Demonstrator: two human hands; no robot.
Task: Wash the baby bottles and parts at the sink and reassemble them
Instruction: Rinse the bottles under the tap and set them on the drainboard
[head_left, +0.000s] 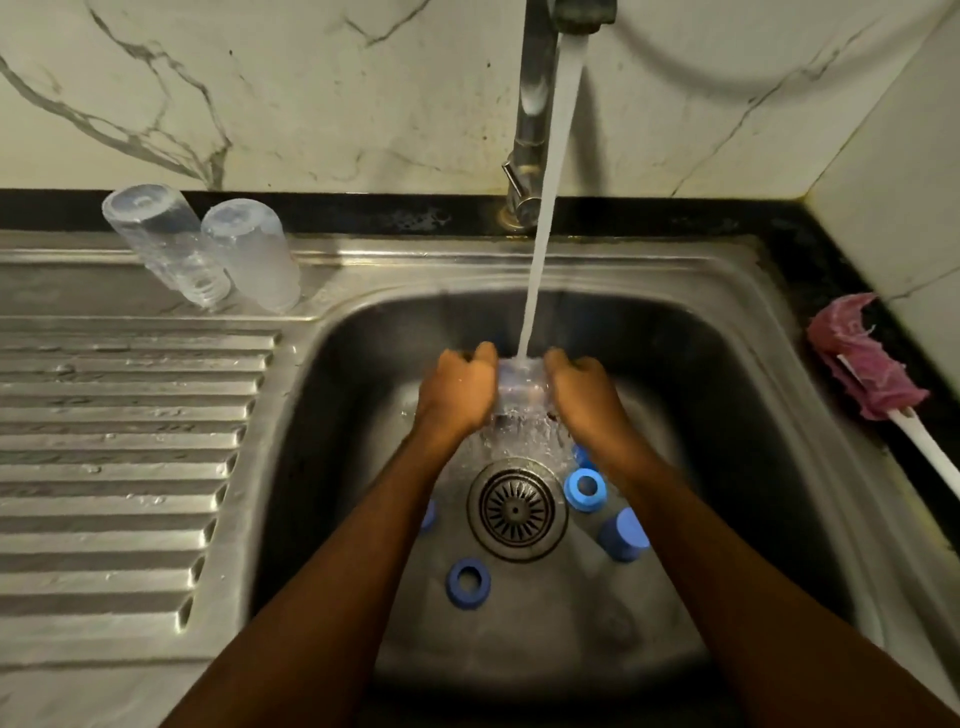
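Just beyond the round slotted metal drain strainer (517, 509), a clear plastic baby bottle (522, 382) sits under the white stream of water (545, 218) falling from the chrome tap (535, 104). The left hand (457, 387) has its fingers curled round the bottle's left side, and the right hand (582, 389) grips its right side. Water splashes down toward the strainer. Just right of the strainer lies a light blue plastic ring (586, 488), and lower right a blue cylindrical cap (625, 535). Lower left of the strainer lies a darker blue ring (468, 583). Far upper left of it, on the ridged steel drainboard (119, 441), a clear threaded bottle (166, 244) and a frosted bottle (252, 254) stand mouth down. Far right of it lies a pink sponge brush with a white handle (872, 374).
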